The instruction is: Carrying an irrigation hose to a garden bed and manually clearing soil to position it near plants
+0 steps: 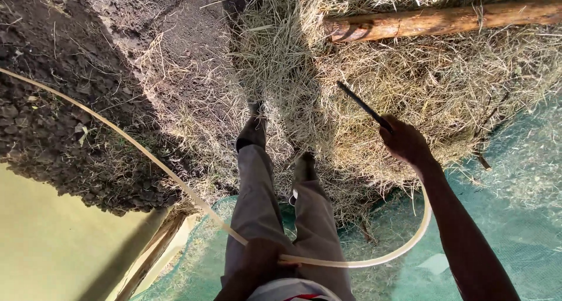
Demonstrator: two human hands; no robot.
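Head view, looking straight down past the person's legs (281, 219) onto dry straw (410, 90) and a green net (515, 219). The right hand (404, 142) is clenched around a thin dark rod (364, 107), whose long axis runs up and to the left from the fist, out over the straw. The left hand (260, 260), low at the waist, closes on a long pale strip (146, 155). From this grip the strip arcs right toward the right forearm and also sweeps far up and left across dark soil (70, 102). A wooden pole (445, 19) lies across the straw, well apart from both hands. The right hand is nearer the straw.
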